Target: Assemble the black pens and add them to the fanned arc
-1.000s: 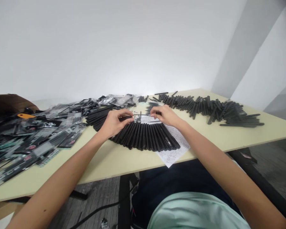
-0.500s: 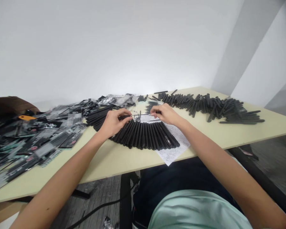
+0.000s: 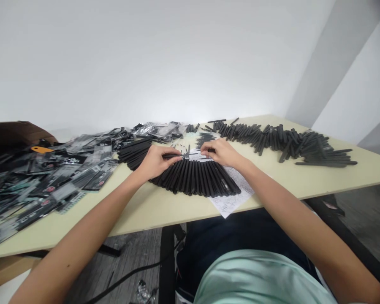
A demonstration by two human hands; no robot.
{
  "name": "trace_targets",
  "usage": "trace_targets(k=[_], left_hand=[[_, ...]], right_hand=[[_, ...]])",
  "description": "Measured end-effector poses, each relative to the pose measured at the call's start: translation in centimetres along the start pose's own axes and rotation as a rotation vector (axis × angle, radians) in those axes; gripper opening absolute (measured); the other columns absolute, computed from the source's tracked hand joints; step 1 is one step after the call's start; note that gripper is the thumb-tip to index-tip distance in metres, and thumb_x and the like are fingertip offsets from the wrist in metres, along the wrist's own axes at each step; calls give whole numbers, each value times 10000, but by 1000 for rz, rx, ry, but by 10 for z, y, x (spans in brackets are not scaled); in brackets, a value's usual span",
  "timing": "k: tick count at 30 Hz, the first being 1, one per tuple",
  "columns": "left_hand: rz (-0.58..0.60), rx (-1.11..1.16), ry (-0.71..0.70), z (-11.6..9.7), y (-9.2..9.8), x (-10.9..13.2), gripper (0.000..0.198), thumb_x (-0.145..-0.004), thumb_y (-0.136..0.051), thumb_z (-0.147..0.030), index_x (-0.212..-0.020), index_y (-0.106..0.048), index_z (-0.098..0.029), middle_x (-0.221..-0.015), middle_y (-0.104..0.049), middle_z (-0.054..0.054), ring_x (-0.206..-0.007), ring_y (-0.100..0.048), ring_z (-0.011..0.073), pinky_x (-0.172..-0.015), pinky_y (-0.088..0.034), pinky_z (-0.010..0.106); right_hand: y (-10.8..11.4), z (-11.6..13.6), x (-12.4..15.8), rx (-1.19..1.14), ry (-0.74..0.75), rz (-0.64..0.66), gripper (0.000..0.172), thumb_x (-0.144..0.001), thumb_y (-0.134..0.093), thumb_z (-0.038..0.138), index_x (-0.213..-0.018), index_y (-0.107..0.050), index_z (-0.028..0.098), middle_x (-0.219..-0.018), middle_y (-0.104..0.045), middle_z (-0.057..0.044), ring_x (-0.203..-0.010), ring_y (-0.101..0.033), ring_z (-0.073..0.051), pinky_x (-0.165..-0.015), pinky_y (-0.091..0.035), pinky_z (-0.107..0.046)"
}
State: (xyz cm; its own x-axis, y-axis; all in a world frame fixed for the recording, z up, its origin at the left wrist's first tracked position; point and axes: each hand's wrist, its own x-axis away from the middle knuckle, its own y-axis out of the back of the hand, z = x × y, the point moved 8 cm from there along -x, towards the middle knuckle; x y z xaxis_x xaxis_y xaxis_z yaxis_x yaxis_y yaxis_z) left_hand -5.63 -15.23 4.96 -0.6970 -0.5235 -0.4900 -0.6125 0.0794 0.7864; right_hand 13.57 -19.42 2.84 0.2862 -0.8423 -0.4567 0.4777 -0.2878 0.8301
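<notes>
Over a fanned row of black pen barrels (image 3: 193, 177), my two hands face each other. My left hand (image 3: 158, 160) pinches a thin dark rod (image 3: 191, 154), which looks like a pen refill and points toward the right hand. A dark piece also shows between the left fingers. My right hand (image 3: 220, 151) is closed round a short black pen part (image 3: 211, 150), mostly hidden by the fingers. Beyond the hands lie loose thin refills (image 3: 205, 138). A printed paper sheet (image 3: 226, 204) is partly under the row.
Clear plastic packets (image 3: 79, 169) are heaped on the left, with an orange-handled tool (image 3: 42, 149) on them. A cardboard box (image 3: 19, 131) stands behind. A long pile of black pens (image 3: 272, 141) runs along the back right of the table (image 3: 351, 177).
The thin rod spanned both hands before; its right end now stops short of the right hand. My left hand has shifted slightly right, and the camera view has turned a little.
</notes>
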Motion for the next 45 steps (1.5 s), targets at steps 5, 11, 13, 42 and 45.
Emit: trace_targets(k=[5, 11, 13, 42, 45], left_hand=[[191, -96, -57, -11, -19, 4, 327, -974, -557, -445, -998, -775, -203, -955, -788, 56, -820, -721, 198, -738, -515, 277], [147, -127, -66, -22, -22, 6, 310, -984, -546, -433, -980, -751, -200, -889, -766, 32, -747, -672, 159, -679, -442, 246], [115, -120, -72, -22, -20, 7, 288, -976, -562, -419, -962, -746, -198, -896, -761, 28, -759, -665, 153, -695, -438, 241], [6, -122, 9, -10, -5, 2, 318, -973, -549, -447, -938, -699, -169, -677, -614, -13, -583, -492, 116, -598, -347, 248], [20, -132, 2, -10, -6, 1, 339, -987, -521, -453, -947, -706, -172, -730, -659, 2, -612, -530, 123, -626, -370, 252]], right_hand=[[1, 7, 1, -21, 1, 26, 134, -938, -620, 178, -946, -752, 200, -932, -775, -50, -862, -678, -196, -781, -413, -270], [-1, 29, 1, -117, 54, 20, 112, -940, -633, 186, -926, -743, 200, -869, -761, -36, -785, -655, -173, -731, -397, -260], [-3, 34, 2, -138, 69, 18, 126, -926, -626, 142, -911, -739, 196, -856, -756, -36, -776, -651, -170, -719, -391, -261], [4, 6, -2, -493, -81, -82, 126, -945, -523, 219, -989, -635, 181, -800, -630, -20, -699, -549, -163, -676, -425, -290], [9, 9, -1, -268, -3, -127, 193, -956, -555, 206, -1068, -711, 193, -1017, -738, -75, -879, -649, -214, -811, -447, -335]])
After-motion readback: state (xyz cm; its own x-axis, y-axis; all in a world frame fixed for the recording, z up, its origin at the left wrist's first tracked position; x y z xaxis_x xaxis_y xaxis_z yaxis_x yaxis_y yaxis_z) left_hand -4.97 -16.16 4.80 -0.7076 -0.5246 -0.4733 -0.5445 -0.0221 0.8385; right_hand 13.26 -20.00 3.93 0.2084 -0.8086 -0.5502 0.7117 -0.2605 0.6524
